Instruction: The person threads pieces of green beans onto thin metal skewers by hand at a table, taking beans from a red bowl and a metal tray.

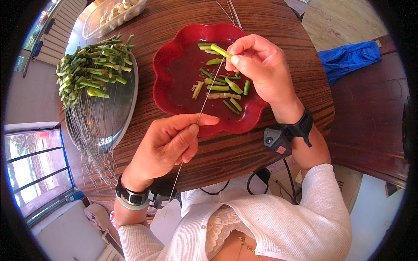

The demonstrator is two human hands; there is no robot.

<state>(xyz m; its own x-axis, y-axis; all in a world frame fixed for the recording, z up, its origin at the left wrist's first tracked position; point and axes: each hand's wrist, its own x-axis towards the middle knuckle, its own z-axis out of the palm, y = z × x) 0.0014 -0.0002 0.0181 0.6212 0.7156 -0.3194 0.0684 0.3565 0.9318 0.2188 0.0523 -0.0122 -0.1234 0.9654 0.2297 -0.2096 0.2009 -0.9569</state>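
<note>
Between thumb and fingers, my left hand (pixel 169 138) pinches a thin metal skewer (pixel 209 91), which slants up to the right. At its upper end, my right hand (pixel 261 65) holds a short green stem piece (pixel 219 50). The skewer tip meets that piece close to my right fingertips; how far it goes in is hard to tell. Below both hands lies a red scalloped tray (pixel 166 88) with several loose cut green stems (pixel 218 88). On the left, a pile of skewered green stems (pixel 94 68) rests on an oval metal platter (pixel 122 107), its bare skewers (pixel 91 140) pointing toward me.
A clear plastic container (pixel 94 26) of pale pieces (pixel 119 11) stands at the table's far left. More bare skewers (pixel 233 13) lie beyond the tray on the wooden table (pixel 143 107). Blue cloth (pixel 349 58) hangs at right. Each wrist carries a strapped camera device (pixel 277 140).
</note>
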